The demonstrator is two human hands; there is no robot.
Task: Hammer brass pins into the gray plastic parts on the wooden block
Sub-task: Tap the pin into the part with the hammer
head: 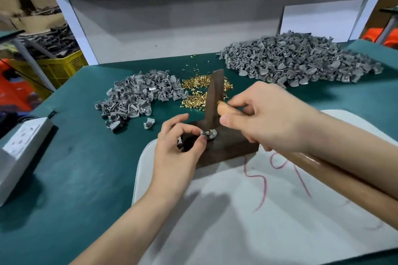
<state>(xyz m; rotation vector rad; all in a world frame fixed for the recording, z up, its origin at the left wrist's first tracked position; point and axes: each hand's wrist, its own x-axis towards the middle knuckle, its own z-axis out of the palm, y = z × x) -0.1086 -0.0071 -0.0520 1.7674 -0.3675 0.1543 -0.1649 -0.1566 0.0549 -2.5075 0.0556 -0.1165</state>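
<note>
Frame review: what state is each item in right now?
left hand: pinches the gray part.
right hand: grips the hammer near its head.
hammer: head pointing down over the brass pin.
brass pin: standing in the gray part.
gray part: resting on the wooden block.
wooden block: lying flat.

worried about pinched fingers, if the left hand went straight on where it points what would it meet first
The left hand pinches the small gray plastic part on the dark wooden block; just beyond, probably the dark metal head of the hammer in the right hand, though depth is unclear.
</note>
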